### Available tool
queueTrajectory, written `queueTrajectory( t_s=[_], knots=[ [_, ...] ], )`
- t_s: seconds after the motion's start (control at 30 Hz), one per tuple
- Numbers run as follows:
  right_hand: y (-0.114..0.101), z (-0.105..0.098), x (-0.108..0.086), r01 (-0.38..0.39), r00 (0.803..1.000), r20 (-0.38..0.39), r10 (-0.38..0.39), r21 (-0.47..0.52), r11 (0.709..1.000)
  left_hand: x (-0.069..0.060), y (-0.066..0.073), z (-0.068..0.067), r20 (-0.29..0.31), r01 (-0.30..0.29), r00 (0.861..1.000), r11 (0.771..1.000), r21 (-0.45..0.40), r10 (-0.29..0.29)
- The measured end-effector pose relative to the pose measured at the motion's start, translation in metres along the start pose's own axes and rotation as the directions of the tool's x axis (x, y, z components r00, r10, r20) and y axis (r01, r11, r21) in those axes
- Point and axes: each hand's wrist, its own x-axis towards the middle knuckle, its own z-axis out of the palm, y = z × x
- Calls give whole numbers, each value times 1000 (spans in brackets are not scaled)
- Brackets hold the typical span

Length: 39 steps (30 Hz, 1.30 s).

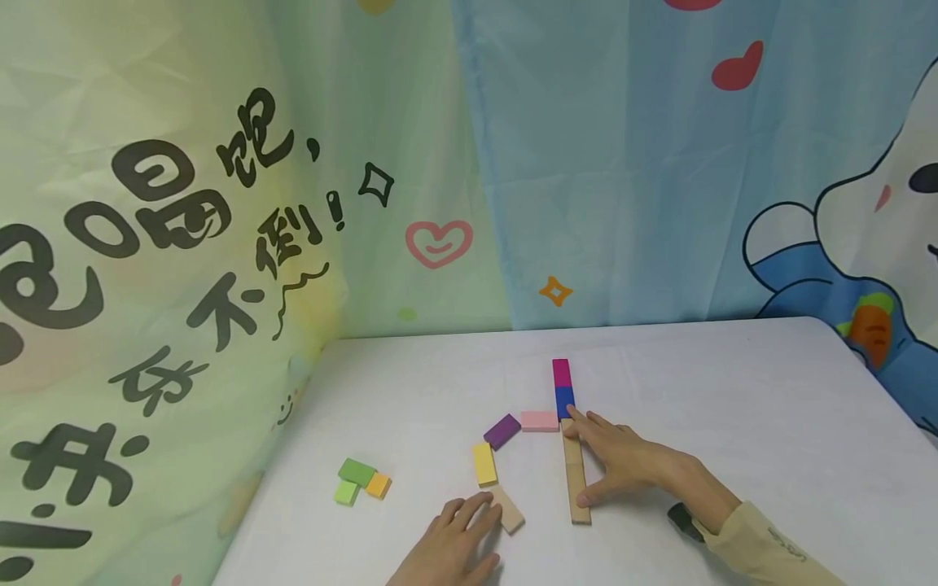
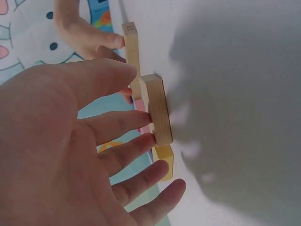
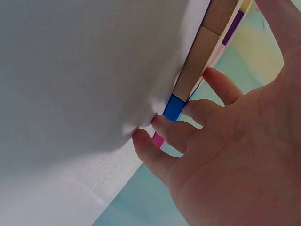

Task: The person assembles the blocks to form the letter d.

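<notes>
My left hand (image 1: pixel 453 544) touches a plain wooden block (image 1: pixel 509 511) with its fingertips; in the left wrist view the fingers of the left hand (image 2: pixel 108 136) are spread beside that block (image 2: pixel 157 110). A yellow block (image 1: pixel 484 465), a purple block (image 1: pixel 502 432) and a pink block (image 1: pixel 539 422) curve up from it to a straight column. This column has magenta (image 1: pixel 561 373) on top, blue (image 1: pixel 565 402) below it, then plain wood (image 1: pixel 576 480). My right hand (image 1: pixel 630 460) lies along the wooden part, fingers near the blue block (image 3: pixel 173 107), thumb by the lower end.
Two green blocks (image 1: pixel 357 472) and an orange block (image 1: pixel 379 486) lie together at the left of the white table (image 1: pixel 410 382). A printed curtain (image 1: pixel 601 163) stands behind the table. A dark object (image 1: pixel 685 522) shows at the right wrist.
</notes>
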Motion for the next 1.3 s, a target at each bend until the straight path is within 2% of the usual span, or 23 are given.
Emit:
queueTrajectory(
  t_s=[0.47, 0.83, 0.97, 1.13, 1.3],
  knots=[
    [2, 1, 1, 0, 1000, 2, 0, 1, 1000, -3, -8, -4, 30, 49, 998, 998, -28, -49],
    [2, 1, 2, 6, 1000, 2, -6, 1, 1000, -14, -22, -5, -46, 17, 999, 998, -57, -20],
    [1, 0, 1, 1, 1000, 1, -1, 0, 1000, -14, -22, -6, -38, 12, 999, 998, -60, -15],
    [2, 0, 1, 8, 1000, -5, -8, 1, 1000, -11, -20, -5, 1, 13, 1000, 998, -67, -13],
    [3, 1, 3, -6, 1000, 0, 6, 0, 1000, -10, -19, -6, -4, -5, 1000, 997, -75, 5]
  ],
)
